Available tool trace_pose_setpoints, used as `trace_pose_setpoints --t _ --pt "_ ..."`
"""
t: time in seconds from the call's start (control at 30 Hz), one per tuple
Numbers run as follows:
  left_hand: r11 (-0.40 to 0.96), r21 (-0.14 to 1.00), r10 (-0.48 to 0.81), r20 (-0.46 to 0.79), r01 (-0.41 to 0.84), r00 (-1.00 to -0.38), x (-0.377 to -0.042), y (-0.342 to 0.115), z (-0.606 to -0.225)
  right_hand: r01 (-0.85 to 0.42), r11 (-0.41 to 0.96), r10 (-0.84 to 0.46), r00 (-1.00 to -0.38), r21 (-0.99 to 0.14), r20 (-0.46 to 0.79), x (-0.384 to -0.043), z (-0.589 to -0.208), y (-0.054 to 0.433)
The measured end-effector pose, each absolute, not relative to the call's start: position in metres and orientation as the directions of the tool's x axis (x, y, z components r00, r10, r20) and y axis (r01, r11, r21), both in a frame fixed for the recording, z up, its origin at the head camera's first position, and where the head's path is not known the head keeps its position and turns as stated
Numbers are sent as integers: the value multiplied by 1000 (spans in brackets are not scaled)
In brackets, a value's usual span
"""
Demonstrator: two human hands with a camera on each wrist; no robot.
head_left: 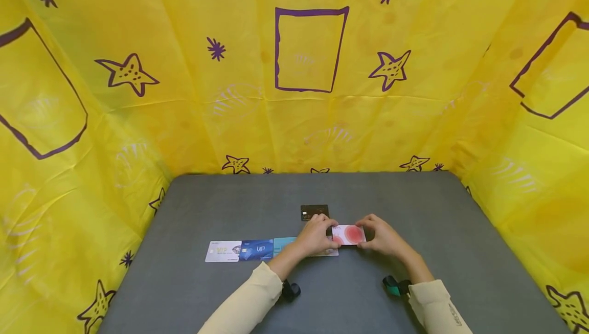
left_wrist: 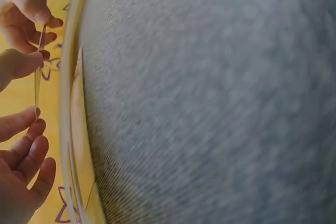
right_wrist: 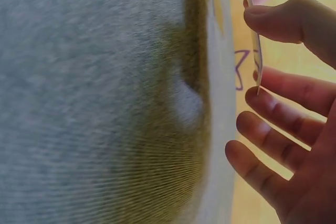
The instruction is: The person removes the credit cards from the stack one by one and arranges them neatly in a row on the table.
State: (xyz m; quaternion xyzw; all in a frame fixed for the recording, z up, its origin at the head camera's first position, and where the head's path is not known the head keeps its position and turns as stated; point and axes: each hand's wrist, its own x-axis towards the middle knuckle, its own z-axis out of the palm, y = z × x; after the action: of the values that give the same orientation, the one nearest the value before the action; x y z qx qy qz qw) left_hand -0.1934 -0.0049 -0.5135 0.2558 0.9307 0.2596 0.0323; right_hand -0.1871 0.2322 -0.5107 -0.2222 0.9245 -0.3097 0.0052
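Both hands hold one white card with red circles [head_left: 348, 234] between them, above the grey table. My left hand [head_left: 315, 234] pinches its left end; my right hand [head_left: 383, 235] pinches the right end. The left wrist view shows the card [left_wrist: 38, 85] edge-on, thumb and fingertips on its two sides. In the right wrist view the right hand [right_wrist: 299, 114] has its thumb and index finger at the card, the other fingers spread below. Beneath the left hand runs a row of cards: a white VIP card [head_left: 223, 251], a blue VIP card [head_left: 256, 250] and a teal card [head_left: 281, 245], partly hidden.
Behind the left hand lies a black VIP card [head_left: 315, 211] on the grey table [head_left: 391, 196]. At the right end of the row, another pale card [head_left: 332, 253] is mostly covered by the hand. Yellow patterned cloth [head_left: 313, 129] walls in the table's back and sides.
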Motion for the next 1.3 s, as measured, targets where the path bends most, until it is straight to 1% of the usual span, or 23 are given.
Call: trace_pose_setpoints --t 0.33,0.53,0.73,0.97,1.17,1.3 --pt "762 410 538 27 500 -842 -193 7 -520 -414 720 -436 -894 -557 100 -184 -520 236" --pt "772 402 536 6 493 -844 -193 12 -522 -407 725 -443 -893 -555 75 -182 -520 239" --pt "776 380 537 19 503 -843 -192 15 -523 -408 737 -436 -896 -539 82 -182 -520 240" --pt "783 340 555 -1 521 -832 -190 15 -521 -409 748 -437 -896 -523 77 -179 -519 239" --pt "782 348 555 -12 517 -832 -189 12 -518 -408 763 -439 -896 -500 63 -178 -519 238" --pt "780 353 556 -15 516 -831 -189 12 -520 -394 765 -429 -902 -509 53 -177 -520 238"
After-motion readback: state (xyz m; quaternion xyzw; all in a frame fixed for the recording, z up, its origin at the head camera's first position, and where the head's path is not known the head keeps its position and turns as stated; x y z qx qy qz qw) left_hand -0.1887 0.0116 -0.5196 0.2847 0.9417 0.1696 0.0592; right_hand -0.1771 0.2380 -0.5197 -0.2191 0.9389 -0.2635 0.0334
